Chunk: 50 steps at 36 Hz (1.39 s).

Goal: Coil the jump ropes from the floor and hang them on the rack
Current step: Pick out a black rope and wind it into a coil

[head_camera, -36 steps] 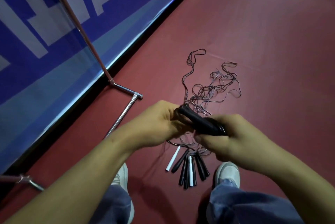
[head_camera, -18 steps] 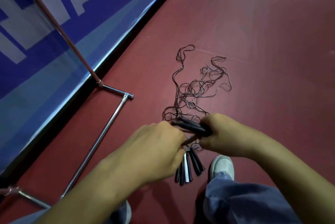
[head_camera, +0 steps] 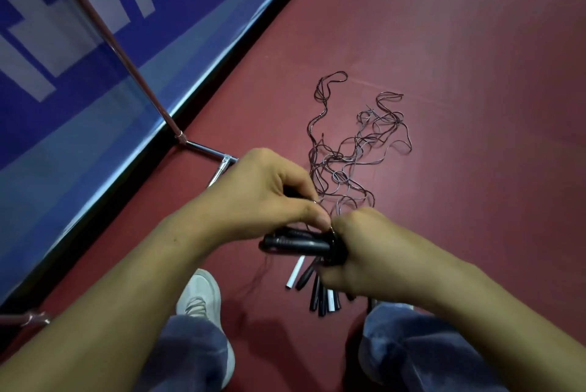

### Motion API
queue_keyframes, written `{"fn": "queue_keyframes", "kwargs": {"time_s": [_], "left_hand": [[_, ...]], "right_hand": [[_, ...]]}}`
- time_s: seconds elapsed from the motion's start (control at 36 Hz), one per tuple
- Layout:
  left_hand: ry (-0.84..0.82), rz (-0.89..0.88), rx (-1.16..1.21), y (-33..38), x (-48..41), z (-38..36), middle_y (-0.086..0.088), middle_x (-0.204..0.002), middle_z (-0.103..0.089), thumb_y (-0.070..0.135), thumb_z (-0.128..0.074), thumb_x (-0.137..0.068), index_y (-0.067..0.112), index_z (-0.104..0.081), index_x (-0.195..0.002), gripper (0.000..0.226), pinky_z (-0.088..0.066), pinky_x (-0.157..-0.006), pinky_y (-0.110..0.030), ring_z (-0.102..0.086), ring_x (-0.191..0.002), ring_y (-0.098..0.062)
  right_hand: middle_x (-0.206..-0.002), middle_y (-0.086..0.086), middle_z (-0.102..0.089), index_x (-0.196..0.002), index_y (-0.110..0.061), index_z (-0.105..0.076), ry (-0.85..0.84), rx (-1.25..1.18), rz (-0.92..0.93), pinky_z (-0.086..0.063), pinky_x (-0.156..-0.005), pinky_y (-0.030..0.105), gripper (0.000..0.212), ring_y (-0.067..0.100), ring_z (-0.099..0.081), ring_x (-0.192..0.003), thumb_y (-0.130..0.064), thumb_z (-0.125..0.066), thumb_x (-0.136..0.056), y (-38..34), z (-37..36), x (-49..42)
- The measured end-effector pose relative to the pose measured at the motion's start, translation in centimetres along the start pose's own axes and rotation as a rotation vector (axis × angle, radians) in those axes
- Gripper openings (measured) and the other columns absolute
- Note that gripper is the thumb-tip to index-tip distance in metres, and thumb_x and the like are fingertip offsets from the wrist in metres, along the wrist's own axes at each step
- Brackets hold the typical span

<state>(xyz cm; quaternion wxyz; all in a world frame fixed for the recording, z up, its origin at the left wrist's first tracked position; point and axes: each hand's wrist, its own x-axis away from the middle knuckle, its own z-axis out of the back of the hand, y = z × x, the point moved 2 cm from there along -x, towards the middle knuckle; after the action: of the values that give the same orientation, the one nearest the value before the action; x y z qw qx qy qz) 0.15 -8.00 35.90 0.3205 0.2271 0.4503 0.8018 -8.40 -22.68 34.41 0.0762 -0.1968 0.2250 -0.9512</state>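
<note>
Right grip (head_camera: 364, 250) wrapped round black handles (head_camera: 295, 244) at frame centre, left grip (head_camera: 263, 198) pinching rope strand (head_camera: 319, 200) just above them, ropes (head_camera: 358, 144) tangled on red floor (head_camera: 475, 74) upper centre, spare handles (head_camera: 317, 295) on floor below the grips, rack (head_camera: 203, 148) at left beside blue wall (head_camera: 95, 125).

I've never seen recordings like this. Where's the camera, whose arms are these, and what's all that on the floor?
No machine here: a person wears one camera on the head, looking down at both bare hands. The right grip holds a bundle of black handles; the left grip pinches a thin cord beside them. On the red floor lie tangled jump ropes and loose handles, black and white. The metal rack stands at the left, by a blue banner.
</note>
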Motion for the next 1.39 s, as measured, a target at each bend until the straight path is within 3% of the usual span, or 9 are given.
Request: {"fn": "queue_keyframes", "kwargs": {"time_s": [0.22, 0.39, 0.61, 0.78, 0.86, 1.03, 1.19, 1.28, 1.39], "left_hand": [[-0.046, 0.147, 0.310, -2.6, 0.1, 0.2, -0.001, -0.059, -0.063, 0.010, -0.069, -0.078, 0.017, -0.074, -0.066, 0.015, -0.040, -0.054, -0.019, -0.052, -0.057, -0.009], [-0.067, 0.261, 0.173, -2.6, 0.2, -3.0, 0.000, -0.053, -0.055, 0.016, -0.053, -0.100, 0.026, -0.072, -0.073, 0.034, -0.037, -0.057, -0.031, -0.045, -0.050, -0.017], [-0.188, 0.141, -0.571, 0.0, 1.7, -5.4, 0.003, -0.071, -0.048, 0.033, -0.053, -0.094, 0.018, -0.046, -0.080, 0.022, -0.046, -0.060, -0.039, -0.059, -0.071, -0.029], [-0.143, -0.067, -0.856, 2.2, 2.0, -4.5, 0.002, -0.073, -0.035, 0.033, -0.048, -0.098, 0.026, -0.042, -0.086, 0.015, -0.035, -0.065, -0.036, -0.060, -0.087, -0.033], [-0.168, -0.139, -0.678, 1.4, 0.9, -2.6, 0.002, -0.080, -0.065, 0.042, -0.066, -0.085, 0.026, -0.069, -0.091, 0.017, -0.051, -0.066, -0.034, -0.066, -0.082, -0.025], [-0.077, 0.041, -0.066, -1.1, -0.2, 0.5, -0.006, -0.067, -0.073, 0.019, -0.093, -0.065, 0.013, -0.078, -0.072, 0.018, -0.053, -0.061, -0.040, -0.066, -0.062, -0.021], [-0.050, 0.111, 0.186, -2.3, 0.1, 0.4, 0.002, -0.056, -0.062, 0.016, -0.083, -0.075, 0.027, -0.073, -0.058, 0.023, -0.040, -0.050, -0.014, -0.051, -0.050, -0.002], [-0.043, 0.152, 0.153, -2.6, 0.5, -1.2, 0.002, -0.054, -0.053, 0.045, -0.071, -0.089, 0.023, -0.069, -0.063, 0.035, -0.036, -0.049, -0.020, -0.044, -0.049, -0.007], [-0.079, 0.180, -0.021, -1.7, 1.0, -3.8, -0.002, -0.058, -0.051, 0.035, -0.052, -0.103, 0.027, -0.064, -0.070, 0.036, -0.039, -0.056, -0.031, -0.044, -0.052, -0.012]], "right_hand": [[-0.059, 0.004, -0.055, -0.073, -0.013, -0.060, 0.247, -0.220, 0.018, -0.046, -0.052, 0.035, 0.018, 0.019, -0.052, -0.055, -0.028, -0.070, -0.078, 0.0, 1.2, -0.3], [-0.059, 0.003, -0.056, -0.072, -0.014, -0.064, 0.376, -0.204, -0.115, -0.042, -0.049, 0.030, 0.017, 0.017, -0.050, -0.053, -0.027, -0.074, -0.078, 2.4, 2.4, -1.2], [-0.065, 0.001, -0.050, -0.064, -0.020, -0.042, 0.311, 0.000, -0.299, -0.028, -0.044, 0.028, 0.027, 0.022, -0.046, -0.057, -0.021, -0.064, -0.081, 4.8, 0.4, -2.5], [-0.073, 0.003, -0.056, -0.072, -0.019, -0.048, 0.122, 0.128, -0.278, -0.051, -0.057, 0.037, 0.022, 0.029, -0.061, -0.068, -0.026, -0.065, -0.082, 4.9, -2.4, -2.5], [-0.070, 0.002, -0.053, -0.072, -0.018, -0.049, -0.018, 0.170, -0.158, -0.053, -0.058, 0.038, 0.020, 0.033, -0.061, -0.070, -0.029, -0.063, -0.080, 3.8, -3.5, -2.1], [-0.062, 0.001, -0.056, -0.068, -0.022, -0.050, -0.087, -0.046, 0.007, -0.054, -0.054, 0.041, 0.025, 0.021, -0.058, -0.056, -0.027, -0.072, -0.078, 0.8, -0.7, -0.7], [-0.055, 0.002, -0.051, -0.071, -0.012, -0.062, 0.130, -0.345, 0.115, -0.041, -0.048, 0.032, 0.012, 0.008, -0.044, -0.047, -0.020, -0.071, -0.072, 0.2, 1.4, 0.3], [-0.054, -0.003, -0.048, -0.075, -0.007, -0.066, 0.241, -0.541, 0.019, -0.037, -0.047, 0.029, 0.009, 0.007, -0.042, -0.047, -0.003, -0.072, -0.079, 1.2, 2.6, 0.4], [-0.051, -0.002, -0.046, -0.071, -0.005, -0.062, 0.410, -0.494, -0.172, -0.035, -0.045, 0.025, 0.013, 0.008, -0.036, -0.043, -0.011, -0.070, -0.079, 3.4, 3.1, -0.7]]}}
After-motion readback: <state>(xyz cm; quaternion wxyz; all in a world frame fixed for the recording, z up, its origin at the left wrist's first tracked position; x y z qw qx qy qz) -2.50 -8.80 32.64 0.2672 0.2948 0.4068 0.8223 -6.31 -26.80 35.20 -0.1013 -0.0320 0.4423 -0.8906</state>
